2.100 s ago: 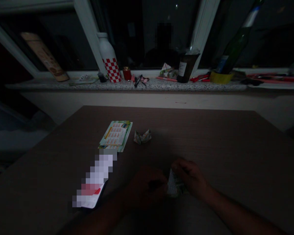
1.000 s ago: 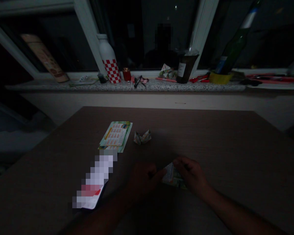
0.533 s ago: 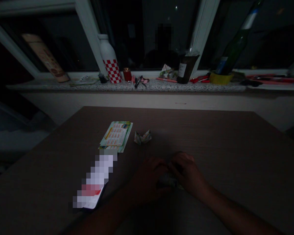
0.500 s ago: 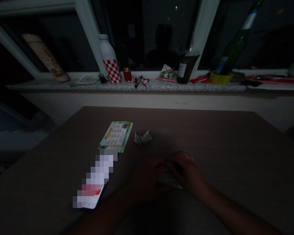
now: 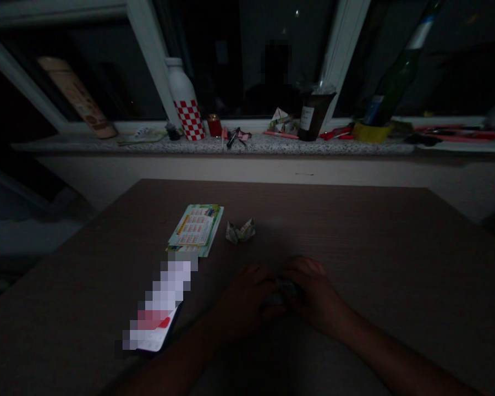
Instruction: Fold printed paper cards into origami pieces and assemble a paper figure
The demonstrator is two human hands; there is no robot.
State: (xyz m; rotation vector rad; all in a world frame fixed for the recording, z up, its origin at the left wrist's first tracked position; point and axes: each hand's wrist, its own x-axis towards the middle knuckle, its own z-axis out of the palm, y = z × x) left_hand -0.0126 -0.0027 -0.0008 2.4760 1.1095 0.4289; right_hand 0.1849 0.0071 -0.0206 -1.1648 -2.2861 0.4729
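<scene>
The scene is very dark. My left hand (image 5: 247, 300) and my right hand (image 5: 311, 294) meet over a small piece of printed paper (image 5: 284, 289) on the brown table (image 5: 375, 242). Both hands have their fingers curled and pressed on the paper, which is mostly hidden between them. A small folded paper figure (image 5: 240, 231) lies farther back on the table, apart from both hands.
A stack of printed leaflets (image 5: 196, 228) and a blurred white card (image 5: 160, 305) lie left of my hands. The stone windowsill (image 5: 231, 144) carries a red-checked white bottle (image 5: 184, 102), a dark jar (image 5: 313, 113), a green bottle (image 5: 396, 71) and small clutter.
The paper, held up and partly open a second ago, is now pressed low between my hands, which have drawn together over it.
</scene>
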